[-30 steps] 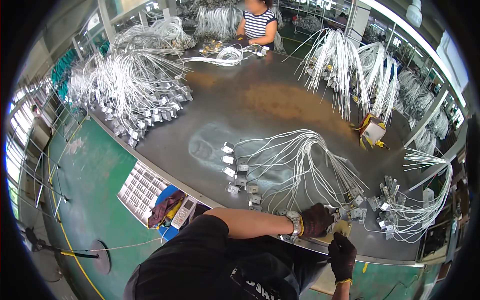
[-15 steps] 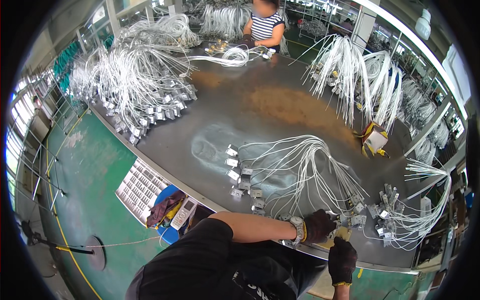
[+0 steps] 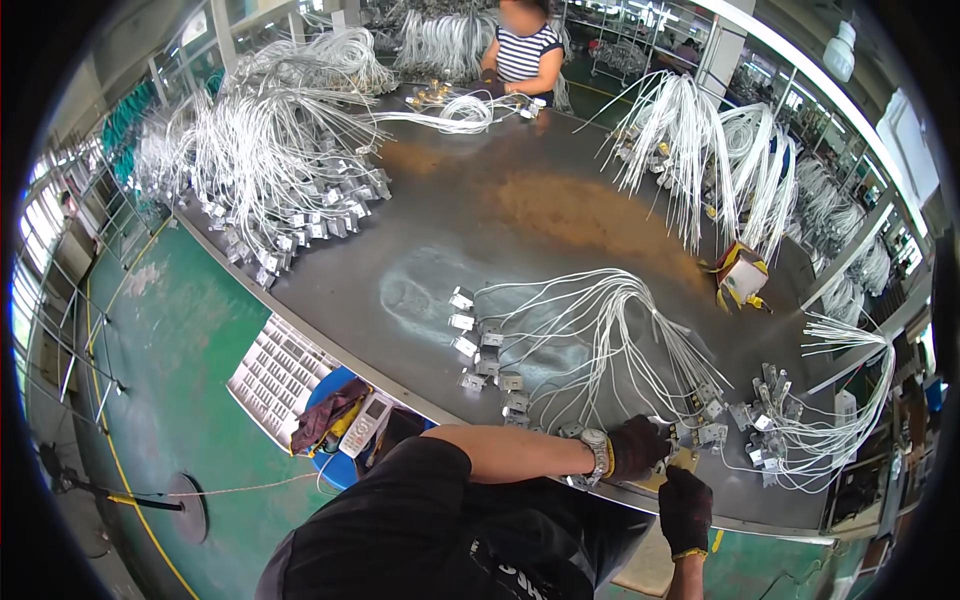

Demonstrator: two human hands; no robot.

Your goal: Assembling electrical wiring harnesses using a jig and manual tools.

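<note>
My left hand [image 3: 638, 449], in a dark glove with a watch on the wrist, is at the table's near edge. Its fingers curl round something small that I cannot make out, beside metal brackets [image 3: 710, 434] with white cables. Close to its right is my right hand [image 3: 686, 508], gloved and closed like a fist; what it grips is hidden. Between and below the hands a yellowish block [image 3: 652, 481] shows in part. From the brackets a fan of white cables [image 3: 622, 290] spreads left to more silvery brackets [image 3: 489, 362].
Large heaps of bracketed white cables [image 3: 270, 140] lie far left and far right [image 3: 690, 150]. A smaller bundle [image 3: 865, 400] is at the right, near a red-and-yellow wrapped bundle [image 3: 742, 275]. A co-worker [image 3: 525, 55] stands at the far edge. A blue stool [image 3: 338, 468] holds a remote-like device.
Both hands stay almost in place, the right one slightly higher in the picture. The whole view has shifted a little. The cables and brackets lie as before.
</note>
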